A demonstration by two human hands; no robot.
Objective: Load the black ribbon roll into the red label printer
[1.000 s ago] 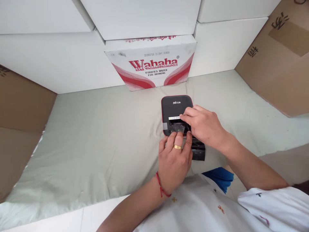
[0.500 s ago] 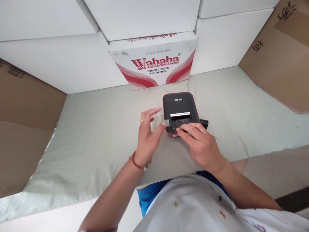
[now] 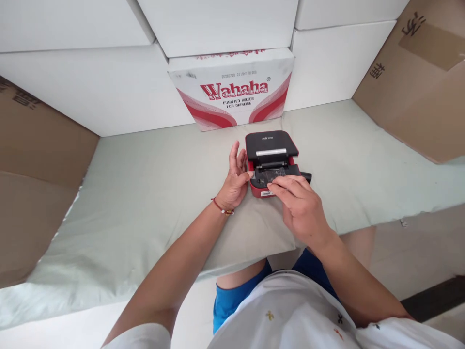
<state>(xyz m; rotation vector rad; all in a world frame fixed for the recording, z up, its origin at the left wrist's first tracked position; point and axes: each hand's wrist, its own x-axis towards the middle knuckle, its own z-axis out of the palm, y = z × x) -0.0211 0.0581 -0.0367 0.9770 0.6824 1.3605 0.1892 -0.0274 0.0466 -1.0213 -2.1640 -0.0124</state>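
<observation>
A small black and red device (image 3: 268, 146) lies on the pale green cloth (image 3: 145, 194), its black lid tilted up at the far end. My left hand (image 3: 235, 178) rests against the device's left side, thumb on the red edge and fingers stretched upward. My right hand (image 3: 298, 206) lies over the near end, fingertips pressing on a clear plastic piece (image 3: 273, 173) in the opened compartment. A black part (image 3: 306, 176) sticks out at the device's right side, behind my right hand.
A white and red Wahaha carton (image 3: 232, 89) stands just behind the device among white boxes (image 3: 90, 92). Brown cardboard boxes (image 3: 417, 82) flank the cloth on the right, and more brown cardboard (image 3: 32, 169) flanks it on the left. The cloth's near edge (image 3: 232, 261) hangs by my lap.
The device's lid has lifted open at the far end. My left hand swung away to the left, then came back against the device's left side. My right hand slid to the near end.
</observation>
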